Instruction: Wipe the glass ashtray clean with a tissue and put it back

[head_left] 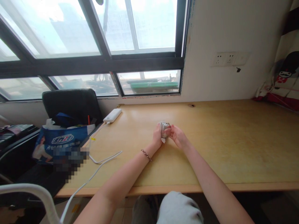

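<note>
Both hands meet over the middle of the wooden table (233,140). Between them is a small, shiny packet (166,130), silvery and partly see-through with reddish patches. A white flap shows at its lower edge. My left hand (157,136) wraps around the packet's left side, a braided bracelet (146,155) on its wrist. On the right side, the bent fingers of my right hand (178,136) pinch the packet's edge. What lies inside the wrapping is too small to make out.
A white power bank (112,115) lies at the table's left edge, its white cable (100,162) trailing toward me. Left of the table, a blue printed bag (63,140) rests on a black chair (72,101). Patterned fabric (285,77) sits at the far right.
</note>
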A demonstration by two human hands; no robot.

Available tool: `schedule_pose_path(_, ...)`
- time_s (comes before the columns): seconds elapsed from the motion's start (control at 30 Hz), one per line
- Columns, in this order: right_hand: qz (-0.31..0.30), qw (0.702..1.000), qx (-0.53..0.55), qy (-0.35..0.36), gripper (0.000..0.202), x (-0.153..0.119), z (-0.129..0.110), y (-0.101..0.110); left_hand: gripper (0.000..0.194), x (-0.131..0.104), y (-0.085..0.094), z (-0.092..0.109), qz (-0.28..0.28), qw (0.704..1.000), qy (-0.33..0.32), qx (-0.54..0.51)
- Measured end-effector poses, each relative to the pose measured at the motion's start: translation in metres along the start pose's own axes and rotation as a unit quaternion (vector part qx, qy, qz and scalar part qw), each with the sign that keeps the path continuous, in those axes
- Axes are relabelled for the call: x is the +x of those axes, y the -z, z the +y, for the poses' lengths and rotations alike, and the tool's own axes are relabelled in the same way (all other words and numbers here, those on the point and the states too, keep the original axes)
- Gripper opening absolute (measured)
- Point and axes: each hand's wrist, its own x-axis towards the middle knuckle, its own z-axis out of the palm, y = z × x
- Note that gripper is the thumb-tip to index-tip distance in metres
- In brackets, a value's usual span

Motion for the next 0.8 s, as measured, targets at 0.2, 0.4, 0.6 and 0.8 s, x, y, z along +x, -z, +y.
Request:
schedule_pose_path(0.2,0.065,0.989,0.130,-0.041,0.012,0.006,0.002,0.011,0.024,-0.018,-0.009,0.015,-0.005,0.973,-0.156,0.167)
schedule_pose_path(0.4,0.121,0.972,0.200,-0.022,0.018,0.010,0.000,0.019,0.025,-0.027,-0.016,0.027,-0.113,0.948,-0.213,0.206)
schedule_pose_path(0.6,0.144,0.967,0.200,0.060,0.022,0.013,-0.005,0.031,0.032,-0.037,-0.019,0.024,-0.221,0.893,-0.275,0.281)
schedule_pose_path(0.8,0.173,0.955,0.218,0.104,0.024,0.013,-0.007,0.036,0.037,-0.036,-0.015,0.020,-0.313,0.724,-0.429,0.441)
